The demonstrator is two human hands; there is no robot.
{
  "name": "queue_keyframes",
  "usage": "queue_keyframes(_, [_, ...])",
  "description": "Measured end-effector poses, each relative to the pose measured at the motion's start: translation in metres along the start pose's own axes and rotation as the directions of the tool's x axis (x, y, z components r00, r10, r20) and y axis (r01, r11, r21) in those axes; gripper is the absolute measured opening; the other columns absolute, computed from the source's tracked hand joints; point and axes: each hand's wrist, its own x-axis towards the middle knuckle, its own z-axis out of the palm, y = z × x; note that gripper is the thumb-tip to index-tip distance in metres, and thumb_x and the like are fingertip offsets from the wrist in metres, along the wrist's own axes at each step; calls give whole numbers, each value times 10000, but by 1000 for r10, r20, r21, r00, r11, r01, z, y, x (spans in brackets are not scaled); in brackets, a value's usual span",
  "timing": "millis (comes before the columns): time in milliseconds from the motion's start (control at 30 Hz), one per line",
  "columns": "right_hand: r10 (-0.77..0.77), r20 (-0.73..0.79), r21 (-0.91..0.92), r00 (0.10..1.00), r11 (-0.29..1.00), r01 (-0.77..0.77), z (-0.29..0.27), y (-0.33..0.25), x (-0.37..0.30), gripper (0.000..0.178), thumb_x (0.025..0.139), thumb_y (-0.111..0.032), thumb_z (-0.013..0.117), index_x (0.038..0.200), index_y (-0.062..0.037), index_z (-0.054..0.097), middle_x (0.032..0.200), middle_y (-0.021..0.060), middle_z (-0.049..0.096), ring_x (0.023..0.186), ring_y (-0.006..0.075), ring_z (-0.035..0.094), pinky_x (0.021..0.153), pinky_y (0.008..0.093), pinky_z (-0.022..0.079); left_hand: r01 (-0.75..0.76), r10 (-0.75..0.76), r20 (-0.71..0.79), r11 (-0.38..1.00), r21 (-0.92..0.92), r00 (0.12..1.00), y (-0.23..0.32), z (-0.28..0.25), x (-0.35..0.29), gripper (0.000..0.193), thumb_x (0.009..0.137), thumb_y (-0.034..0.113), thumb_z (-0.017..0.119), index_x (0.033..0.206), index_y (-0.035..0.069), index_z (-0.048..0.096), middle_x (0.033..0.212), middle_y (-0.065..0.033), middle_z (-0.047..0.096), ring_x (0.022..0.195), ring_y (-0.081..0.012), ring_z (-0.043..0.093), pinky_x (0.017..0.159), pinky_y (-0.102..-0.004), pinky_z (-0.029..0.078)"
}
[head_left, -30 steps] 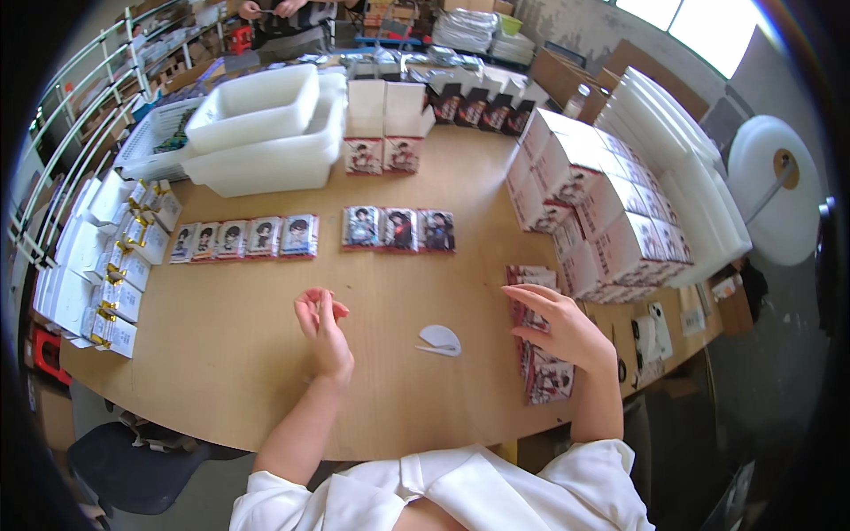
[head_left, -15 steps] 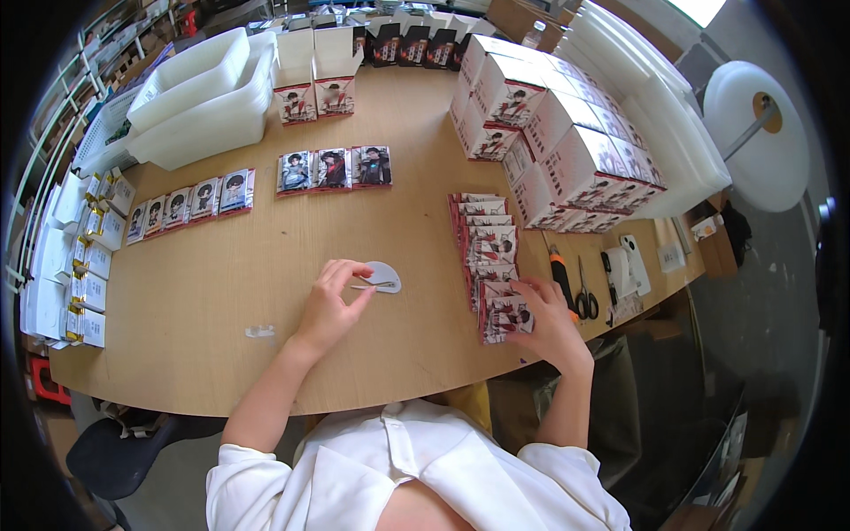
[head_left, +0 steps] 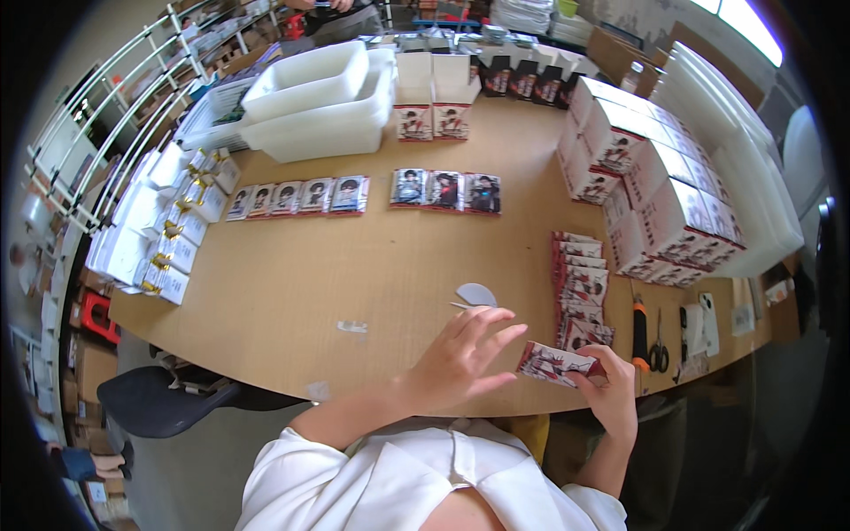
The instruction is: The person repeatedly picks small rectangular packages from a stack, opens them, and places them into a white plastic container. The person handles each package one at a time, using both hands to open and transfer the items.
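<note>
Near the table's front edge, my right hand (head_left: pixel 606 389) grips a foil card packet (head_left: pixel 551 363) with red edges and a printed figure, thumb and fingers at its right end. Just left of it is my left hand (head_left: pixel 465 354), empty, its fingers spread toward the packet. Beyond my right hand lies an overlapping row of similar packets (head_left: pixel 583 283). A white rounded disc (head_left: pixel 476 294) rests on the table behind my left hand, with a thin light stick beside it that my fingers partly hide.
Stacked white boxes (head_left: pixel 660 168) stand at the right, near an orange-handled tool (head_left: pixel 639 327) and black scissors (head_left: pixel 658 350). Farther back are picture-fronted packets in two rows, one left (head_left: pixel 301 196) and one centre (head_left: pixel 445 191). White bins (head_left: pixel 319 133) sit at the back left. A clear scrap (head_left: pixel 351 327) lies nearby.
My right hand has lifted a packet off the near end of the row and brought it closer to me. My left hand has come away from the white disc toward that packet. The view has shifted left.
</note>
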Motion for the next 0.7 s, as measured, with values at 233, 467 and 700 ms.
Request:
queue_keyframes(233, [-52,19,313,998,949,44,78,-32,28,296,720,30,755,978,33,612,857,88,670,732,94,647,621,219,541,-87,89,4,956,279,996,-22,11,-20,873,590,287,813,1331,59,412,1287,-149,466,1219,-303,461,1044,-464,380])
queue_keyframes(467, [-328,142,658,934,736,159,96,-51,52,385,815,-30,667,1177,40,557,1123,136,613,978,196,619,787,286,519,259,-439,-128,715,-649,889,-39,-18,-40,801,618,172,875,1273,30,437,1188,-114,568,1123,-217,559,987,-371,436])
queue_keyframes(700, [-513,50,463,857,772,435,103,-71,72,447,776,-38,706,1201,-35,566,1213,123,558,986,215,591,755,305,513,274,-529,168,130,-953,832,-53,-27,-48,727,748,244,784,1314,-13,409,1219,-148,551,1088,-239,581,948,-395,469])
